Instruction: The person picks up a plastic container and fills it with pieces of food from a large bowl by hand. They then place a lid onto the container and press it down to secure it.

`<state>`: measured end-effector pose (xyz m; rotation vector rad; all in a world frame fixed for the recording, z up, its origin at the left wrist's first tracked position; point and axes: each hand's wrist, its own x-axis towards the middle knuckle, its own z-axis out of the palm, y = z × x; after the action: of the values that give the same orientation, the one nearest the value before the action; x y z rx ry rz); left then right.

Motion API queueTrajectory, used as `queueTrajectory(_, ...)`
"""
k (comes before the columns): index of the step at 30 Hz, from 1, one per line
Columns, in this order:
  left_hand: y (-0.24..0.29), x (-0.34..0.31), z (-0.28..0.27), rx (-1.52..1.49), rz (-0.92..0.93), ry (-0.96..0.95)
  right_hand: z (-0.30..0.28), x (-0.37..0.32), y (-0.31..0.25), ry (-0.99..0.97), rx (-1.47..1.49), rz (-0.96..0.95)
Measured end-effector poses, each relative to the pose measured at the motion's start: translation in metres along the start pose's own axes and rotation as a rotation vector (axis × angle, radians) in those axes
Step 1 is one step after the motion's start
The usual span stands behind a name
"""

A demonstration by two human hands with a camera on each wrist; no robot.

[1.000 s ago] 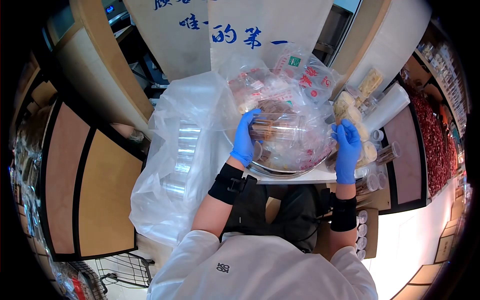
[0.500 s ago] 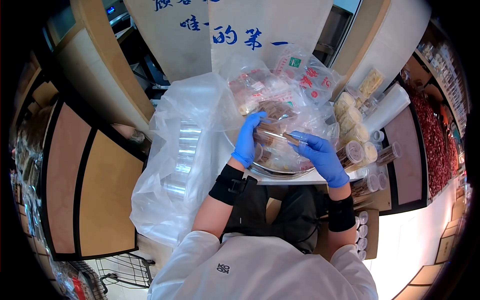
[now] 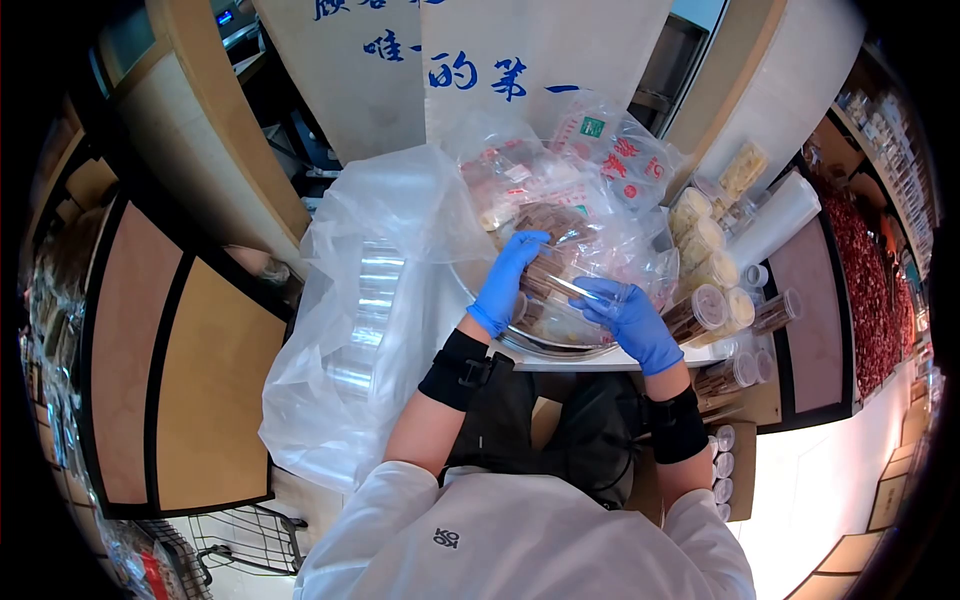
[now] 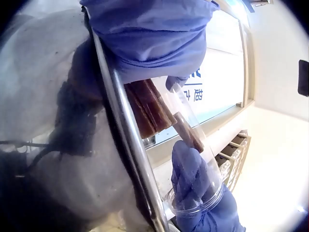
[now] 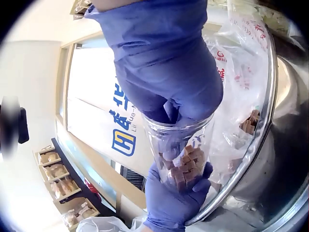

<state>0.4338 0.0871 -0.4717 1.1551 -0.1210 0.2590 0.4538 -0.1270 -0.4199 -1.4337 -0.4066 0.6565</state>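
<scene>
**Two-handed filling, partway done**

The right hand [image 3: 628, 318] had its fingers curled round a clear jar [image 3: 572, 287], which was tilted above the steel bowl [image 3: 545, 347]. The left hand [image 3: 505, 280] pinched a bundle of brown strips [image 4: 147, 108] at the jar's mouth. Loading seemed under way. The next move called for a straight push inward. Packed jars [image 3: 700, 240] stood beyond.

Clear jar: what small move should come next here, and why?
Probably nudge the stray strip back against the bundle with a finger of the right hand. That strip lies apart, nearer the ringed end of the clear jar, which this hand grips, while the left hand holds the other end over the metal bowl.
</scene>
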Motion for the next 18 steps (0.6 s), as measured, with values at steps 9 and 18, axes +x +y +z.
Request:
queueTrajectory(9,0.007,-0.003,0.001,-0.080,-0.043,-0.017,-0.006,-0.006,0.002,-0.314,0.447,-0.002)
queueTrajectory(18,0.015,-0.007,0.001,-0.188,-0.158,0.005,0.013,-0.014,-0.020,-0.348,0.421,-0.038)
